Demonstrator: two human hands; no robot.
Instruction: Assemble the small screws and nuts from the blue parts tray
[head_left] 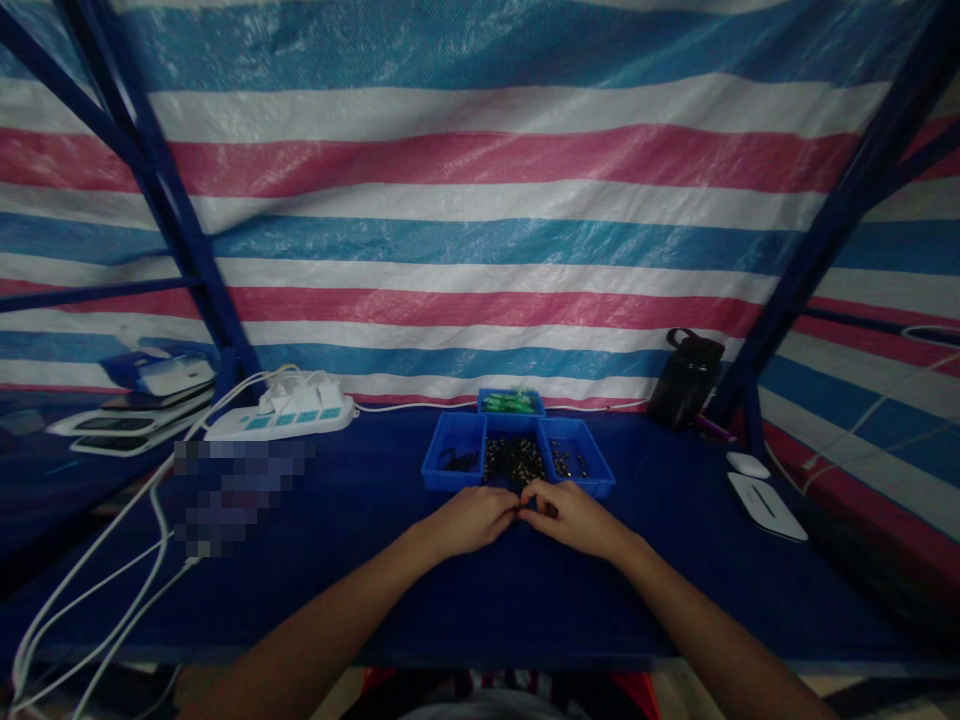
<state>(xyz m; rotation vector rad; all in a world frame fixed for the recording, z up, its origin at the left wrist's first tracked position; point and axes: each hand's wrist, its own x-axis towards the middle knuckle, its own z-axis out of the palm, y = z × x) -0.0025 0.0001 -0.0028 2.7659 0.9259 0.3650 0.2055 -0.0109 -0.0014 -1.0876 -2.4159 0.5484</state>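
My left hand [478, 518] and my right hand [568, 515] meet just in front of the middle blue bin [512, 423]. Both sets of fingers are pinched together, and whatever small piece lies between them is too small to name. Behind the hands, the middle bin holds a heap of small black and brass-coloured parts [516, 458]. The left blue bin [442, 478] has a few dark thin pieces [459, 460]. In the right blue bin [596, 470] lie several small metallic parts [570, 462].
Behind these sits a blue bin with green pieces [510, 402]. A white power strip [281, 420] and white cables [154, 500] are at left, near stacked devices [135, 425]. On the right stand a black bottle [684, 380], a white mouse [747, 465] and a white flat device [766, 506].
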